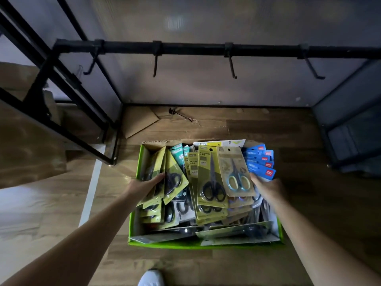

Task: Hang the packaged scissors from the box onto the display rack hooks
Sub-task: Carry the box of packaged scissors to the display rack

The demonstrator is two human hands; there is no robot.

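Note:
A green cardboard box (pixel 132 230) on the wooden floor is full of packaged scissors. My left hand (pixel 144 185) reaches in at the left and its fingers lie on a stack of yellow-green packs (pixel 175 172) with black scissors. My right hand (pixel 266 187) is at the right side, its fingers behind a beige pack of blue-handled scissors (pixel 236 172) and beside several blue packs (pixel 260 162). More yellow packs (pixel 210 178) stand in the middle. Above, a black rack bar (pixel 195 49) carries several bare hooks, one of which (pixel 232 66) hangs near the middle.
The black rack frame (pixel 68 104) stands at the left and a dark frame (pixel 348 124) at the right. A cardboard flap (pixel 138 120) and a loose hook (pixel 181 114) lie on the floor behind the box. My white shoe (pixel 151 278) shows at the bottom edge.

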